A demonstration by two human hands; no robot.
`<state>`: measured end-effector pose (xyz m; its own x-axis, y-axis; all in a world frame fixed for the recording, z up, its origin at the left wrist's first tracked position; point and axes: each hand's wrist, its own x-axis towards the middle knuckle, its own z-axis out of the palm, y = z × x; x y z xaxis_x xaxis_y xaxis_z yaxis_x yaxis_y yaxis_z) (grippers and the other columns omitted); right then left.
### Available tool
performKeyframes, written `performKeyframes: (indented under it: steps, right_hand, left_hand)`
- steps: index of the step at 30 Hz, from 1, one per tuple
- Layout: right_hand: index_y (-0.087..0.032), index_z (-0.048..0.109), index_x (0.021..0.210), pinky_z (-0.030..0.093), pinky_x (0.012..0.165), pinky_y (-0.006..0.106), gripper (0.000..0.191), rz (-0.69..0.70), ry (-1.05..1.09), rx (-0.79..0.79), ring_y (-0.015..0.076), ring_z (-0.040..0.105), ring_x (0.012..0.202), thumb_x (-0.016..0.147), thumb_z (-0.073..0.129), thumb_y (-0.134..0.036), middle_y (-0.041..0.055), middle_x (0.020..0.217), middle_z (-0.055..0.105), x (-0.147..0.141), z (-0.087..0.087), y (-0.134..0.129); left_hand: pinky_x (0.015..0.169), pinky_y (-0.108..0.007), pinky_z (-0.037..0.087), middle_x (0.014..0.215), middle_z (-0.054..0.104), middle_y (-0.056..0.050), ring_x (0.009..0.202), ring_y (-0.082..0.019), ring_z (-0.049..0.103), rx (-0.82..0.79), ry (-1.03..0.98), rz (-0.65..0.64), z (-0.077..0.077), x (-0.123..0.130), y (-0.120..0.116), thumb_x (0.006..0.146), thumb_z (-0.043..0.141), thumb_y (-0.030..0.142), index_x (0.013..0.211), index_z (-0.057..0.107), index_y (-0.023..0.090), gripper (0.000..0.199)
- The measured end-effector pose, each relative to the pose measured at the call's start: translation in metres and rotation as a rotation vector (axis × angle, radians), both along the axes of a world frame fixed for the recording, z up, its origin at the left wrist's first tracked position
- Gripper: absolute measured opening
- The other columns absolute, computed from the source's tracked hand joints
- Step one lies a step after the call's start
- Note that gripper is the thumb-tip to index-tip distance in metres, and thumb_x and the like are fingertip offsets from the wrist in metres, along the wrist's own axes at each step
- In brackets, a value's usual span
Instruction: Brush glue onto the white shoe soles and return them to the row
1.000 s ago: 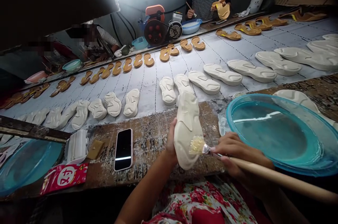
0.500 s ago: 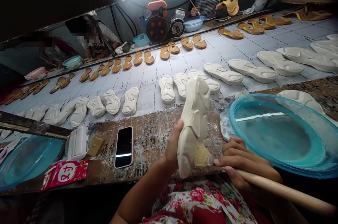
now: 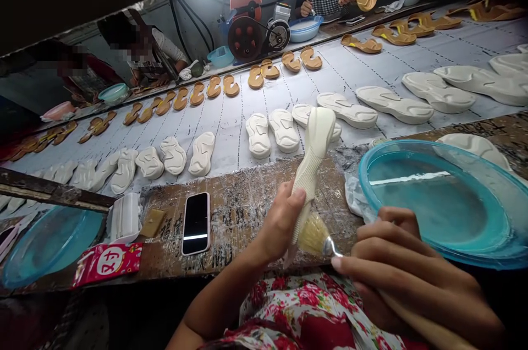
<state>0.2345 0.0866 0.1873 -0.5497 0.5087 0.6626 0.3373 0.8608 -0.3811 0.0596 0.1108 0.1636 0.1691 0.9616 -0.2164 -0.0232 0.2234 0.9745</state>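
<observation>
Long white belt [image 3: 223, 124] beyond scuffed wooden bench [image 3: 243, 196], machine [image 3: 245, 36] behind.

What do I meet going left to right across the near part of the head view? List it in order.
Blue basin → white case → tan block → phone → left hand → brush bristles → right hand

Shoe sole [image 3: 312, 160] — off-white, textured sidewall, held edge-on, steeply tilted. Brush [image 3: 329, 246] — pale bristles, metal ferrule, wooden handle; bristles against sole's lower portion.
</observation>
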Motion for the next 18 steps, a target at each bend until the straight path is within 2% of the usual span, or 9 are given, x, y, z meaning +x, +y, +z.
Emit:
performKeyframes:
  steps: [2,4,6,9,11,13,15,18]
  right_hand:
    - [-0.016,0.059,0.091,0.033,0.082,0.029,0.015,-0.019,0.038,-0.038,0.0084,0.051,0.076,0.085,0.045,-0.013,-0.0012,0.069,0.056,-0.007,-0.003,-0.007]
    - [-0.015,0.06,0.089,0.032,0.08,0.028,0.019,-0.073,0.061,-0.013,0.0087,0.051,0.078,0.087,0.041,-0.012,-0.0003,0.07,0.056,-0.014,-0.004,-0.013]
    - [-0.014,0.06,0.09,0.032,0.079,0.028,0.021,-0.108,0.027,0.036,0.0096,0.051,0.079,0.087,0.04,-0.011,0.0009,0.071,0.057,-0.021,-0.004,-0.017]
    - [-0.012,0.06,0.092,0.032,0.079,0.031,0.019,-0.111,-0.012,0.014,0.0108,0.051,0.079,0.086,0.041,-0.01,0.0017,0.071,0.057,-0.023,-0.006,-0.02]
    - [-0.013,0.06,0.09,0.032,0.079,0.031,0.017,-0.102,0.006,0.009,0.0101,0.05,0.076,0.083,0.045,-0.008,0.0006,0.067,0.055,-0.02,-0.01,-0.021]
    - [-0.015,0.059,0.088,0.032,0.079,0.031,0.016,-0.105,0.042,0.011,0.0098,0.05,0.075,0.081,0.048,-0.008,0.0,0.065,0.053,-0.012,-0.016,-0.019]
    - [-0.016,0.058,0.087,0.034,0.08,0.033,0.014,-0.112,0.105,0.028,0.0099,0.049,0.073,0.08,0.048,-0.01,0.0,0.064,0.053,-0.004,-0.021,-0.016]
    - [-0.016,0.056,0.086,0.036,0.079,0.035,0.013,-0.144,0.215,0.029,0.0094,0.048,0.069,0.078,0.047,-0.009,0.0001,0.063,0.052,0.003,-0.025,-0.011]
  left_hand:
    - [0.08,-0.028,0.039,0.099,0.054,-0.007,0.089,-0.018,0.047,-0.042,-0.082,0.052,-0.002,0.003,0.001,0.083,0.039,0.057,0.099,0.057,0.015,0.049]
    - [0.079,-0.029,0.041,0.1,0.056,-0.009,0.09,-0.02,0.051,-0.074,-0.207,0.113,-0.005,0.007,0.003,0.08,0.039,0.062,0.105,0.055,0.014,0.056]
    - [0.078,-0.031,0.044,0.1,0.059,-0.01,0.092,-0.022,0.055,-0.085,-0.336,0.217,-0.007,0.01,0.006,0.076,0.039,0.068,0.109,0.053,0.014,0.064]
    - [0.081,-0.035,0.045,0.094,0.062,-0.011,0.097,-0.026,0.057,-0.11,-0.549,0.354,-0.006,0.013,0.012,0.075,0.032,0.072,0.108,0.053,0.012,0.071]
    - [0.086,-0.038,0.045,0.095,0.064,-0.012,0.103,-0.027,0.056,-0.163,-0.706,0.335,-0.003,0.011,0.015,0.078,0.023,0.07,0.107,0.055,0.012,0.073]
    - [0.093,-0.041,0.042,0.103,0.063,-0.013,0.112,-0.028,0.051,-0.236,-0.819,0.249,0.001,0.009,0.016,0.08,0.019,0.067,0.108,0.056,0.013,0.072]
    - [0.102,-0.043,0.035,0.113,0.061,-0.011,0.123,-0.028,0.042,-0.336,-0.832,0.163,0.004,0.009,0.017,0.082,0.02,0.063,0.113,0.055,0.013,0.069]
    - [0.11,-0.049,0.022,0.116,0.061,-0.009,0.132,-0.029,0.029,-0.481,-0.741,0.087,0.006,0.012,0.017,0.084,0.019,0.051,0.122,0.051,0.013,0.063]
